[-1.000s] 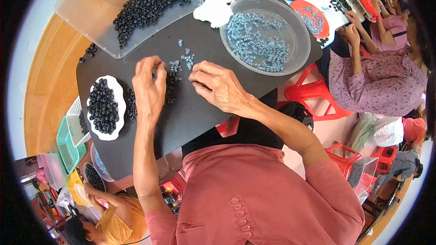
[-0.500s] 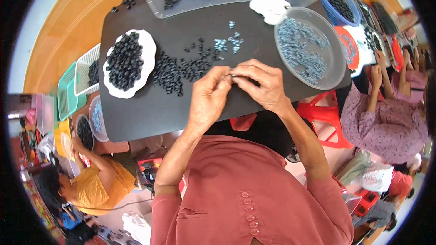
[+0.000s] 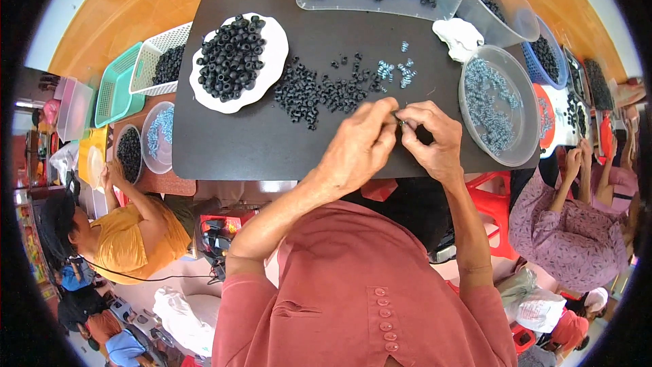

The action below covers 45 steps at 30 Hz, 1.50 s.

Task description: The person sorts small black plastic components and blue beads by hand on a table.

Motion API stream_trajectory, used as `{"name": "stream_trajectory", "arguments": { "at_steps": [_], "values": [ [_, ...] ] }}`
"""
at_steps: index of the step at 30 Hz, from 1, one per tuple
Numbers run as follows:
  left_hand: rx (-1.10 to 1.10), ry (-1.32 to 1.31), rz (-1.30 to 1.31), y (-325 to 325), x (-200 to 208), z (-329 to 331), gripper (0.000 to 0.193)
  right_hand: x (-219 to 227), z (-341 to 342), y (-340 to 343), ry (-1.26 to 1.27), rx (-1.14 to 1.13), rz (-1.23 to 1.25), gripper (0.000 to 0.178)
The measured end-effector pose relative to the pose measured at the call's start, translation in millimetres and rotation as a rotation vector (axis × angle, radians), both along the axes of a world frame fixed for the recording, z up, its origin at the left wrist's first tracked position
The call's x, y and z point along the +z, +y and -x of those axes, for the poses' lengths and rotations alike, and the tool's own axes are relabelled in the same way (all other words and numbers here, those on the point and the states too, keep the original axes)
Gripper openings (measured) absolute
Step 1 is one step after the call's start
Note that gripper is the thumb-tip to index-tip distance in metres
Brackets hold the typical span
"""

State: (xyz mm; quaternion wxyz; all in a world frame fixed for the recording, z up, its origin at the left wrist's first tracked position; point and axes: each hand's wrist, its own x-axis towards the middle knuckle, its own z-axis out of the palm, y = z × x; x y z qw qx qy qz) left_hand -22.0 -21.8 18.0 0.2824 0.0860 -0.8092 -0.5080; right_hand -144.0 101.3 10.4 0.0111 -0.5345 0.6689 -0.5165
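My left hand (image 3: 361, 144) and my right hand (image 3: 435, 139) meet above the table's near side, thumbs and forefingers pinched together. Between the fingertips is a small dark part (image 3: 399, 119), mostly covered, so its exact shape is hard to make out. Just beyond my hands lie a few small silvery-blue spring-like pieces (image 3: 386, 70). Left of these spreads a loose heap of small black plastic parts (image 3: 299, 92). A scalloped white plate (image 3: 277, 44) farther left is piled with rounder black ring-like parts (image 3: 229, 58). Right of my hands, a round clear tub (image 3: 521, 139) holds many silvery-blue pieces (image 3: 487, 105).
At the table's far edge stand a clear bin (image 3: 302, 1) of black parts and a clear bucket (image 3: 523, 24). A crumpled white cloth (image 3: 459, 37) lies by the tub. People work on both sides, one in a yellow top (image 3: 139, 238), one in purple (image 3: 570, 224).
The view has shifted, so the table and its contents appear farther right and turned slightly. My hands stay pinched together at the same small part, with their fingers slightly repositioned.
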Motion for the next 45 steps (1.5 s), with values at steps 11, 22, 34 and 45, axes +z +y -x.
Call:
{"name": "stream_trajectory", "arguments": {
  "at_steps": [11,22,34,45],
  "values": [
    [0.220,-0.470,0.890,-176,26,-43,0.030,-2,2,3,-0.003,-0.056,-0.043,0.020],
    [0.155,-0.585,1.069,-184,24,-39,0.028,-3,2,2,-0.007,-0.068,-0.027,0.021],
    [0.079,-0.165,-0.106,-66,23,-26,0.016,-4,5,-2,-0.228,-0.073,0.072,0.017],
    [-0.002,-0.136,-0.121,-11,-2,10,0.021,-8,4,-6,-0.348,-0.007,0.174,0.015]
  ]
}}
